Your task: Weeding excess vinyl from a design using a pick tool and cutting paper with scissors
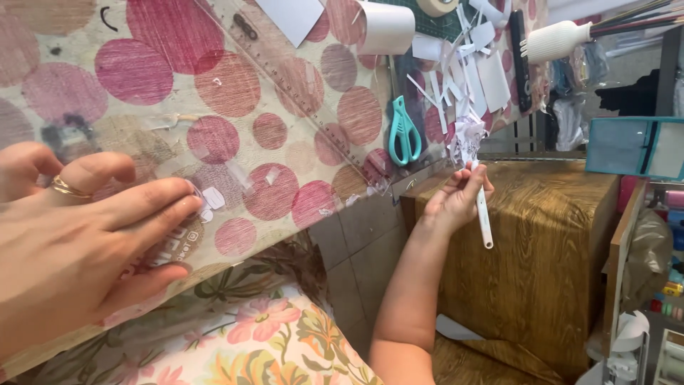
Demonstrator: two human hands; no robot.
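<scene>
My left hand, a gold ring on one finger, lies at the left edge on the pink-dotted tablecloth. Its fingers close over a clear plastic piece with printed lettering; small clear tape bits sit just past the fingertips. My right hand is held out beyond the table's edge, over a wood-grain cabinet. It grips a thin white stick that points down, with a bunch of white paper scraps above the fingers.
Teal scissors and a long clear ruler lie on the cloth. Behind them are a rolled white sheet, loose paper strips and a white bottle-shaped holder. A teal box stands at the right.
</scene>
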